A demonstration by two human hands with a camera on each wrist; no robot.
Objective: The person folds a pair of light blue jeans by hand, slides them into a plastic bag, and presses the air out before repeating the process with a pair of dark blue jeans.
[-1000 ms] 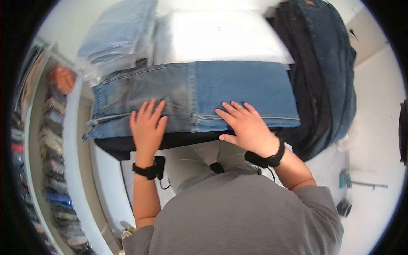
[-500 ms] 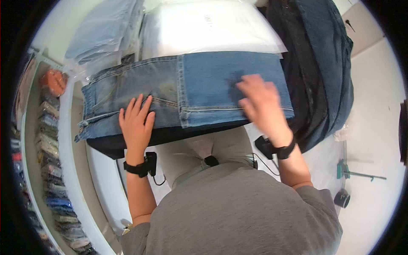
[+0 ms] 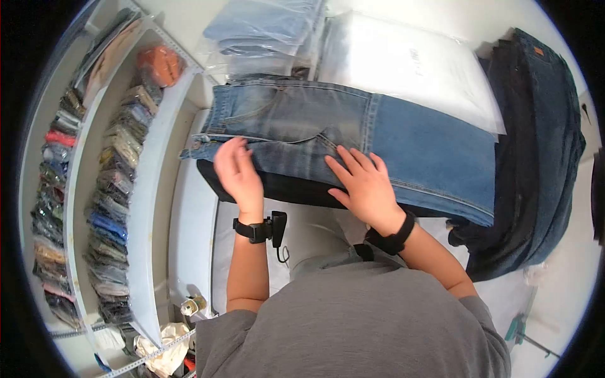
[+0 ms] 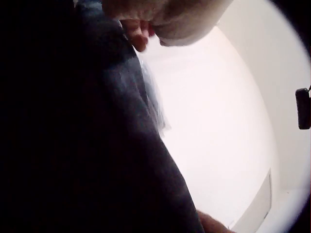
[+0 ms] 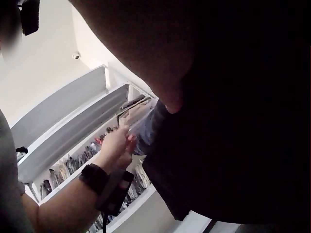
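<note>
Folded blue jeans, with a greyish faded upper part, lie lengthwise on a black surface in the head view. My right hand rests on their near half, fingers spread and straight, just left of the hem seam that crosses them. At the waistband end on the left is my left hand, its fingers loosely bent and slightly blurred over the near edge of the denim. The right wrist view shows this left hand beside the jeans' end. Dark cloth fills much of both wrist views.
Behind the jeans lie a stack of clear plastic bags and bagged light-blue jeans. A pile of dark jeans hangs over the right end. Shelves of bagged garments stand on the left, with an orange bundle on top.
The head view has swung, so the jeans appear farther right. My right hand has come from the plain blue part to left of the hem seam; my left hand has shifted toward the waistband, its fingers more bent.
</note>
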